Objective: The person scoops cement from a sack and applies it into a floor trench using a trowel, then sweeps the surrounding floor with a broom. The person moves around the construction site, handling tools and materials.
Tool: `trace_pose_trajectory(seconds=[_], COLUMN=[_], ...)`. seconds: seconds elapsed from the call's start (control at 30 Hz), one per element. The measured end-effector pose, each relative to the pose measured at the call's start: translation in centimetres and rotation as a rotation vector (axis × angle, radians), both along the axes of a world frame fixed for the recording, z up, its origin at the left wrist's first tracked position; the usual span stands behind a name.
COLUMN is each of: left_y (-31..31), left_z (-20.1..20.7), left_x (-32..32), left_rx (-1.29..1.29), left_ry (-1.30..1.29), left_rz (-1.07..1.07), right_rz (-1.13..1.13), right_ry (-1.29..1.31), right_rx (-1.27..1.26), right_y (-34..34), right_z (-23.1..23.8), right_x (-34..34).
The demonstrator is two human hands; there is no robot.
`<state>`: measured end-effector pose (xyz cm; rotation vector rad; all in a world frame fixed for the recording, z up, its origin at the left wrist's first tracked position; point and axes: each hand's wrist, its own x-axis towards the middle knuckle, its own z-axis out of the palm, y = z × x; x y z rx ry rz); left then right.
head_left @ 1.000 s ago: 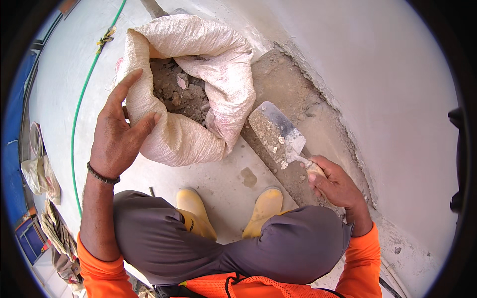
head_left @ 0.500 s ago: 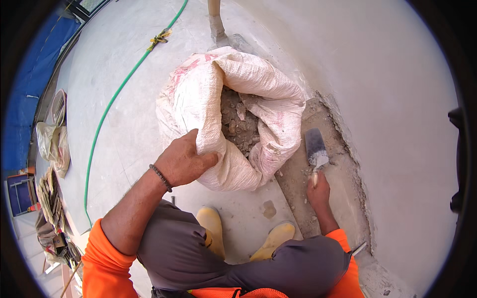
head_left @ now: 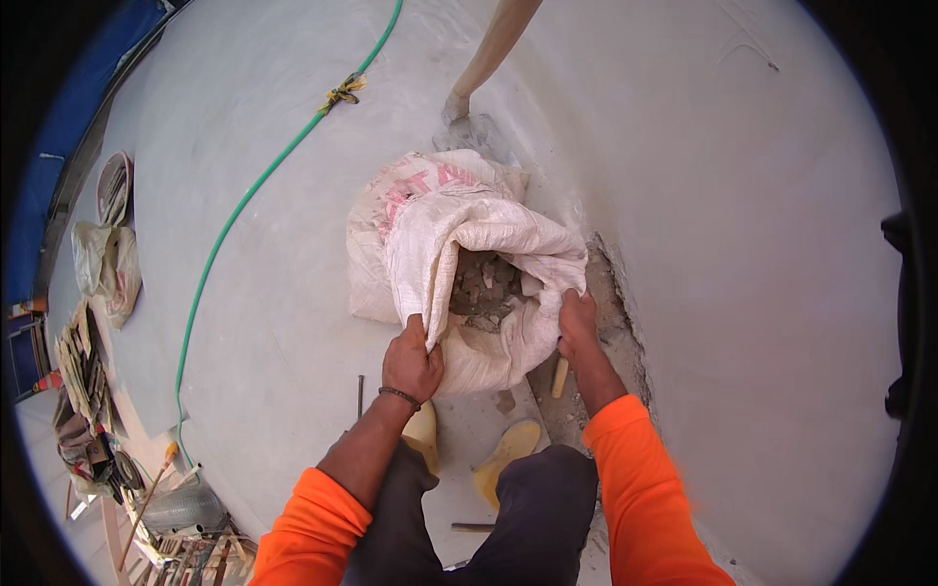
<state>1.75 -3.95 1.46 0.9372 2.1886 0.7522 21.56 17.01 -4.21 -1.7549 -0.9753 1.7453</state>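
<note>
A white woven sack (head_left: 415, 230) with faded red print stands on the floor before me, its rim rolled outward. Grey rubble (head_left: 484, 285) shows inside its mouth. My left hand (head_left: 412, 366) is closed around the near left part of the rim. On the right side of the rim, my right hand (head_left: 576, 317) grips the cloth too. A wooden handle (head_left: 560, 377) lies just below my right hand on the rough strip; the rest of that tool is hidden by the sack and hand.
A green hose (head_left: 256, 186) curves along the left floor. Behind the sack stands a post (head_left: 484, 59). The broken concrete strip (head_left: 618, 347) borders the right wall. Plastic bags (head_left: 107, 266), stacked flat pieces (head_left: 80, 366) and assorted tools (head_left: 195, 557) lie far left. Yellow boots (head_left: 506, 457) are under me.
My right hand has let go of the trowel and taken hold of the sack's rim. My left hand now grips the rim lower down. My view has risen and shifted.
</note>
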Motion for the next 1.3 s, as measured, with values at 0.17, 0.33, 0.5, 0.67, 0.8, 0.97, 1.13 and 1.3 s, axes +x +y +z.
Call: trace_pose_trajectory(seconds=[0.17,0.33,0.5,0.67,0.8,0.97,1.13,1.3], left_y=[-4.5,-5.6,-4.8,-3.9,-2.8,-4.1,-6.4,-8.5], left_z=[5.6,15.1,23.7,27.9,28.4,28.1,28.6,30.7], left_x=[-1.0,-11.6,-12.1,-8.1,-9.6,-10.6,-16.8,-24.8], left_rx=[-0.209,-0.334,-0.629,-0.728,-0.754,-0.737,-0.571,-0.372], left_ry=[-0.097,0.062,0.051,-0.096,-0.119,-0.183,-0.265,-0.436], left_rz=[0.32,0.207,0.006,0.033,0.007,0.058,0.086,0.223], right_rz=[0.106,0.159,0.193,0.065,0.251,0.533,0.528,0.364], right_ry=[-0.146,-0.195,-0.288,-0.334,-0.401,-0.437,-0.356,-0.339], right_rx=[-0.194,-0.16,-0.222,-0.352,-0.34,-0.272,-0.193,-0.18], right_y=[-3.2,-5.6,-6.9,-5.1,-2.4,-2.2,-3.1,-4.7], right_z=[10.7,18.8,23.9,26.9,27.4,29.4,36.4,45.5], right_x=[-2.2,-3.0,-1.0,1.0,-0.1,-2.7,-7.5,-16.7])
